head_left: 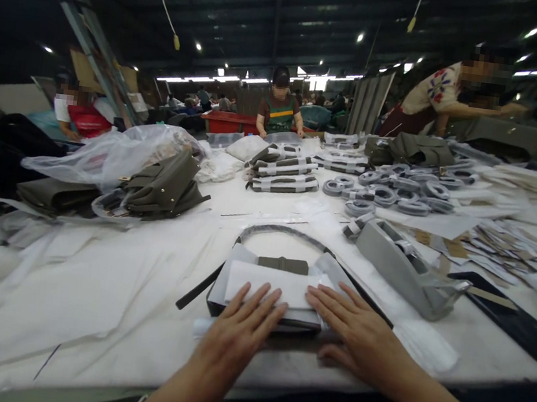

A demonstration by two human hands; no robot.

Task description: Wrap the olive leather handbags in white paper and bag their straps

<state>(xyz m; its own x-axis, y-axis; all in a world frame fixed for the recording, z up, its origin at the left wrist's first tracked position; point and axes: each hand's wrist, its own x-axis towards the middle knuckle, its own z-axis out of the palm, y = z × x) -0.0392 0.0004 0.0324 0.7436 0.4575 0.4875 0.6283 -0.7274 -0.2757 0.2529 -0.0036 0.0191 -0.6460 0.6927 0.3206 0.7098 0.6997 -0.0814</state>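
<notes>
- The bag point(283, 265) is being held flat on the table point(272, 366), its handle point(289, 231) being pointed away, seemingly so that the front is being left reachable.
- White paper point(263, 282) is being pressed against the bag by 2 hands, probably so that lifting is being prevented.
- The left hand point(246, 322) is being laid open, fingers slightly apart, on the paper's left; the right hand point(353, 325) is being spread likewise towards its right, nothing being gripped.
- On the right, space is being limited by the tape dispenser point(383, 261), perhaps being placed near for easy reach.
- On the left, the table is being covered by sheets point(66, 293) and, farther off, other bags point(165, 185).
- Beyond, room is being taken by bundles point(283, 182) and coils point(414, 208), before 1 co-worker point(279, 114).
</notes>
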